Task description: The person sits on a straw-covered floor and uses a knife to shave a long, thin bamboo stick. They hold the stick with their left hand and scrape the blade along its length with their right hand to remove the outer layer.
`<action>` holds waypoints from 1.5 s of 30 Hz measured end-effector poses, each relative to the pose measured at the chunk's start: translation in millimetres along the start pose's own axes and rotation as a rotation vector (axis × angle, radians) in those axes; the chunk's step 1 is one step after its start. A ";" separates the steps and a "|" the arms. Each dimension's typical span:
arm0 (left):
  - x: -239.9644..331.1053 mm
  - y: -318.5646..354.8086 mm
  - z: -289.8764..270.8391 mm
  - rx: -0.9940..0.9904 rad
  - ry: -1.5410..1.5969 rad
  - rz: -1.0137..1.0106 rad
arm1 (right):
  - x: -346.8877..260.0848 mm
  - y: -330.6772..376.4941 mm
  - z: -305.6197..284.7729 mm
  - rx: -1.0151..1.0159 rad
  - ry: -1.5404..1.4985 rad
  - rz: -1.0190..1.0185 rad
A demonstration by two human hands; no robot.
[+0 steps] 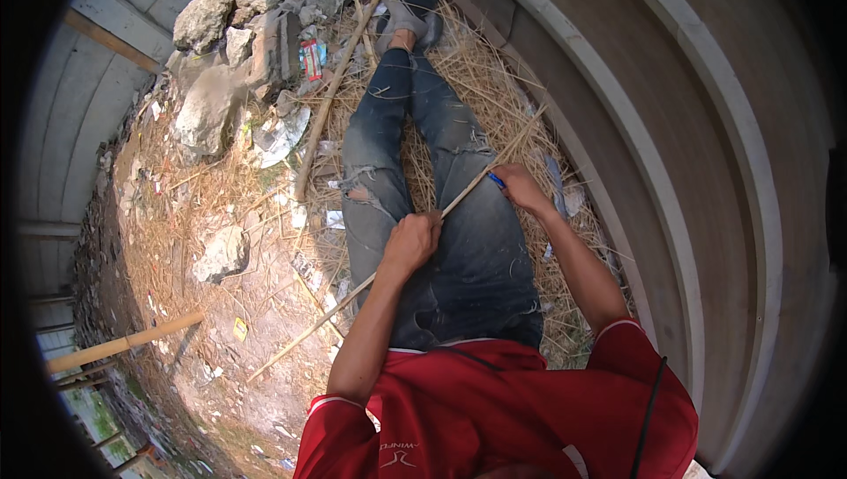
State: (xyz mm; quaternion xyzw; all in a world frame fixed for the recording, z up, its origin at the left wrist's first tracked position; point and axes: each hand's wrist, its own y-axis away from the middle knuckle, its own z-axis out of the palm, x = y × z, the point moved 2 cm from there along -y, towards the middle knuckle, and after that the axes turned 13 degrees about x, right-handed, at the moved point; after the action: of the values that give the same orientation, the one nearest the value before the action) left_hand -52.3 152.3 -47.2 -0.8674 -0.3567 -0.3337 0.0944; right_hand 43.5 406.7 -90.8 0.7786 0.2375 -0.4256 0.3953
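Note:
A long, thin, pale stick [466,192] lies slantwise across my thighs, its lower end out over the ground at my left and its upper end splitting into a few strands past my right knee. My left hand [413,239] is closed round the stick near its middle. Farther up the same stick, my right hand [520,188] is closed on a small blue object [496,180] that sits against it. Most of that blue object is hidden by the fingers, so its kind does not show. Under both hands are my outstretched legs in worn dark jeans [481,258].
Dry straw [468,47] surrounds my legs. A thicker stick [328,113] lies left of them, and large rocks [205,20] with litter are heaped beyond. One pale stone [222,254] sits on the ground at left. A ribbed wall [653,126] rises close at my right.

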 end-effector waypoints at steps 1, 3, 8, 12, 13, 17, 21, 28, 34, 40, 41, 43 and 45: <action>1.0 -0.5 -0.9 -0.001 -0.003 0.006 | -0.2 3.3 1.1 0.088 0.149 -0.126; 0.9 -2.1 0.0 -0.012 0.002 -0.005 | 0.7 12.3 5.0 0.260 0.451 -0.374; 2.0 -5.8 0.9 -0.012 -0.003 -0.009 | 6.0 11.9 10.5 0.163 0.057 -0.114; 2.8 -8.3 2.4 -0.018 -0.005 -0.012 | 6.8 3.5 -1.3 -0.024 -0.157 0.229; 3.3 -8.5 2.7 -0.037 -0.002 -0.020 | 6.3 3.0 -3.5 -0.036 -0.147 0.254; 5.1 -9.1 4.6 -0.023 0.004 -0.007 | -1.3 7.2 -7.3 0.114 0.126 -0.011; 10.6 -12.9 1.9 -0.033 -0.001 -0.021 | -1.3 15.8 4.7 0.356 0.417 -0.275; 8.7 -17.4 11.9 0.007 0.005 0.007 | -12.8 28.2 15.8 0.247 0.436 -0.314; 10.1 -16.3 11.8 -0.003 0.011 -0.018 | -3.6 25.0 14.8 0.187 0.276 -0.329; 15.0 -19.1 12.1 0.002 0.002 -0.008 | 19.7 6.5 7.4 0.012 -0.016 0.116; 17.3 -20.0 11.2 0.005 -0.010 -0.001 | 21.1 6.5 7.6 0.040 0.022 0.066; 19.6 -18.4 7.9 0.008 -0.036 0.002 | 14.2 13.9 10.9 0.143 0.173 -0.074; 20.2 -17.8 7.0 0.013 -0.042 0.004 | 0.5 25.9 15.7 0.300 0.395 -0.260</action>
State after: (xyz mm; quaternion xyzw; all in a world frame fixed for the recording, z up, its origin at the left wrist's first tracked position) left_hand -50.3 179.3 -40.8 -0.8743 -0.3589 -0.3131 0.0933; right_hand 54.7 379.0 -85.5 0.8591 0.3424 -0.3432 0.1638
